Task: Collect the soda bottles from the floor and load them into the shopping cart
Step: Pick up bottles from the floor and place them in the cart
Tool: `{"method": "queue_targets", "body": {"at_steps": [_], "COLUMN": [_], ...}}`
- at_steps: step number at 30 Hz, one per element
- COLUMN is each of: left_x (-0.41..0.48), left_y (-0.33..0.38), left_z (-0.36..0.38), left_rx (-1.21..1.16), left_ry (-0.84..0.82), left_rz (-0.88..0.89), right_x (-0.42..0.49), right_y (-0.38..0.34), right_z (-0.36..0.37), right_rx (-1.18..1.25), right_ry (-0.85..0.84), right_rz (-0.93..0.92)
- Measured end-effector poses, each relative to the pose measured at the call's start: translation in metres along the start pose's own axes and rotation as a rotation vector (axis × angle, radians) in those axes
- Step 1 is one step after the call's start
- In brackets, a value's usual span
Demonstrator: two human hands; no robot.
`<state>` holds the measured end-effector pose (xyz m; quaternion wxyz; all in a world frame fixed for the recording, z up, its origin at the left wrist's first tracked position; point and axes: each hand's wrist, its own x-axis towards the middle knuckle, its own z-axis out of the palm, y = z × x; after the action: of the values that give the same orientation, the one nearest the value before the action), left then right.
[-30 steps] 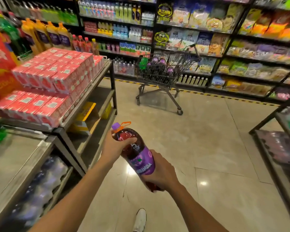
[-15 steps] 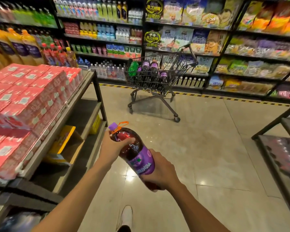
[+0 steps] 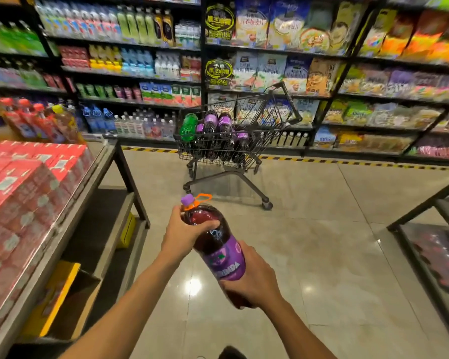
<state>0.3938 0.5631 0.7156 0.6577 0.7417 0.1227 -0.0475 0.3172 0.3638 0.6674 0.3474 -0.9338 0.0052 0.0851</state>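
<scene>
Both hands grip one fat plastic bottle [image 3: 214, 244]: left [image 3: 183, 235] round its shoulder, right [image 3: 253, 279] round its base. Wire cart [image 3: 267, 117] sits well beyond.

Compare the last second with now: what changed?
The person has walked toward the shopping cart, which now looks nearer; the red cartons slid past on the left. Unchanged: left hand grips the purple soda bottle near its neck, right hand holds its base.

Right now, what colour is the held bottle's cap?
Purple cap, with an orange carry ring; head view.
</scene>
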Motion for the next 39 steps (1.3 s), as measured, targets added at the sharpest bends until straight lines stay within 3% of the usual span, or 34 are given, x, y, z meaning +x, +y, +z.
{"method": "queue_targets", "body": {"at_steps": [22, 39], "left_x": [0.390, 0.699], "left_y": [0.134, 0.208], "left_z": [0.150, 0.214], "left_rx": [0.072, 0.091], "left_ry": [-0.091, -0.210], "left_rz": [0.073, 0.061], "right_x": [0.394, 0.679], "right_y": [0.046, 0.036], "right_z": [-0.127, -0.200], "right_rx": [0.071, 0.081], "right_ry": [0.092, 0.179], "right_rz": [0.046, 0.129]}}
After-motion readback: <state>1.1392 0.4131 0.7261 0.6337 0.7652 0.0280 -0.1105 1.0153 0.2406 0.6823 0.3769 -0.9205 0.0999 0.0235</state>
